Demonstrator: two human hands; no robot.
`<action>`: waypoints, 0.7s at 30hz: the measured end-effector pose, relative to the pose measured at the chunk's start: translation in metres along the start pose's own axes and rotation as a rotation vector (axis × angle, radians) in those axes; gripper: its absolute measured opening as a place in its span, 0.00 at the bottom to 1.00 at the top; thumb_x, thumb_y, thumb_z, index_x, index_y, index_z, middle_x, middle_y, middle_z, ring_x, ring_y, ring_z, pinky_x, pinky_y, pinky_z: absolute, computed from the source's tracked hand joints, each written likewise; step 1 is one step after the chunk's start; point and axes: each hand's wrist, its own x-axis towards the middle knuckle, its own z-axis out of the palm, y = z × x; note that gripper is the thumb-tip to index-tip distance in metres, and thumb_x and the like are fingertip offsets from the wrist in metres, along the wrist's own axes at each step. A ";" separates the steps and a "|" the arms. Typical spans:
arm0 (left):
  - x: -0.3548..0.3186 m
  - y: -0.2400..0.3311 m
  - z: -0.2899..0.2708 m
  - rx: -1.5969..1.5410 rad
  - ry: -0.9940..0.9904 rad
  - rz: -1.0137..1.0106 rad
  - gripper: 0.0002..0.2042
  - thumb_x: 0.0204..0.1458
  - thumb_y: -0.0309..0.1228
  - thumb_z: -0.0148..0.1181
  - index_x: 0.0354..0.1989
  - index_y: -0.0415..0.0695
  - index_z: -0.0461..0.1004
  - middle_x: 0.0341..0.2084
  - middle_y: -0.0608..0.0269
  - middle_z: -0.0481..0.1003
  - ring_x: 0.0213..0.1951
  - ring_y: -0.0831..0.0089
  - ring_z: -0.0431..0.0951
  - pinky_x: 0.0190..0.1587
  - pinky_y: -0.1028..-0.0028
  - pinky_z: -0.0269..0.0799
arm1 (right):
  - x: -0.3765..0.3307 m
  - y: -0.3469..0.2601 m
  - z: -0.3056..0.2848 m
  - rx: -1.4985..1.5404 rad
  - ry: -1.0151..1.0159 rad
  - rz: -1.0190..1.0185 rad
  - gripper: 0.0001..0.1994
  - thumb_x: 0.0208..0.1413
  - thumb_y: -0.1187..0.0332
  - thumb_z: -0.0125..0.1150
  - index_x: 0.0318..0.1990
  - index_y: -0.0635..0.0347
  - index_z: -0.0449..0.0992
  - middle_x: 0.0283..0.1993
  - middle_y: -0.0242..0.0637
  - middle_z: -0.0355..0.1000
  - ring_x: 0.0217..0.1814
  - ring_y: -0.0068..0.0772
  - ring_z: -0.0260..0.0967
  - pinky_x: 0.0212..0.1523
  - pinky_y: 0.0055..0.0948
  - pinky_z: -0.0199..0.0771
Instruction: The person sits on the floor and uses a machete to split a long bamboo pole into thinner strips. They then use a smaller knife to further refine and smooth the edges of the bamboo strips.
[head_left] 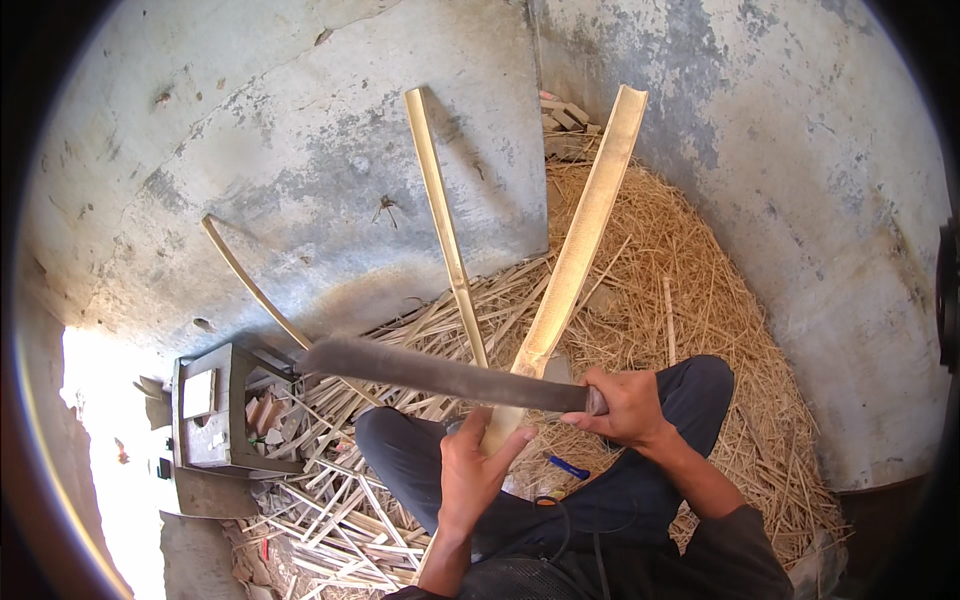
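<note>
My right hand (630, 408) is closed round the handle of a machete (430, 373). Its long dark blade points left and crosses in front of a split bamboo length (585, 225). The bamboo's hollow, pale inner side faces up, and it slants away to the upper right. My left hand (470, 468) grips the near end of the bamboo just below the blade, thumb on one side and fingers on the other. Whether the edge touches the bamboo is hard to tell. A blue object (569, 467), perhaps a small knife or pen, lies between my legs.
A narrower bamboo strip (438, 190) and a thin curved one (250, 280) lean against the grey wall (260, 130). Bamboo slivers (340, 520) and shavings (690, 260) cover the floor around my crossed legs. A box-like case (215, 400) with broken pieces stands at left.
</note>
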 end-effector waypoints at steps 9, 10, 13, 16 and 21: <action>0.000 0.015 0.003 0.168 0.013 0.126 0.23 0.54 0.38 0.77 0.46 0.30 0.78 0.31 0.44 0.84 0.32 0.51 0.87 0.36 0.63 0.78 | 0.014 0.004 0.000 -0.132 -0.032 -0.132 0.32 0.55 0.28 0.63 0.33 0.53 0.78 0.15 0.32 0.68 0.16 0.38 0.73 0.18 0.39 0.71; 0.000 0.018 0.001 0.177 -0.004 0.098 0.22 0.54 0.38 0.77 0.45 0.30 0.78 0.31 0.45 0.84 0.32 0.52 0.87 0.35 0.63 0.77 | 0.014 0.006 0.001 -0.123 -0.024 -0.132 0.32 0.55 0.28 0.63 0.33 0.53 0.78 0.15 0.32 0.68 0.16 0.38 0.73 0.18 0.39 0.71; 0.002 0.013 0.000 0.181 -0.021 0.123 0.21 0.55 0.38 0.76 0.43 0.31 0.77 0.28 0.47 0.83 0.30 0.56 0.86 0.33 0.65 0.77 | 0.015 0.009 0.002 -0.111 -0.017 -0.136 0.33 0.54 0.28 0.63 0.33 0.54 0.78 0.15 0.34 0.68 0.16 0.39 0.72 0.19 0.39 0.71; -0.004 0.007 -0.005 0.128 -0.074 -0.005 0.20 0.56 0.38 0.75 0.40 0.32 0.76 0.24 0.50 0.81 0.25 0.65 0.83 0.30 0.68 0.74 | 0.015 0.011 -0.002 -0.122 -0.020 -0.057 0.35 0.55 0.27 0.62 0.33 0.57 0.78 0.15 0.37 0.68 0.17 0.42 0.71 0.20 0.39 0.70; -0.026 0.001 -0.010 0.115 -0.103 -0.080 0.20 0.57 0.39 0.74 0.38 0.32 0.75 0.18 0.56 0.75 0.21 0.77 0.73 0.26 0.72 0.69 | 0.043 0.045 -0.037 -0.046 0.151 0.347 0.37 0.61 0.28 0.55 0.33 0.60 0.78 0.14 0.39 0.67 0.15 0.39 0.70 0.20 0.39 0.69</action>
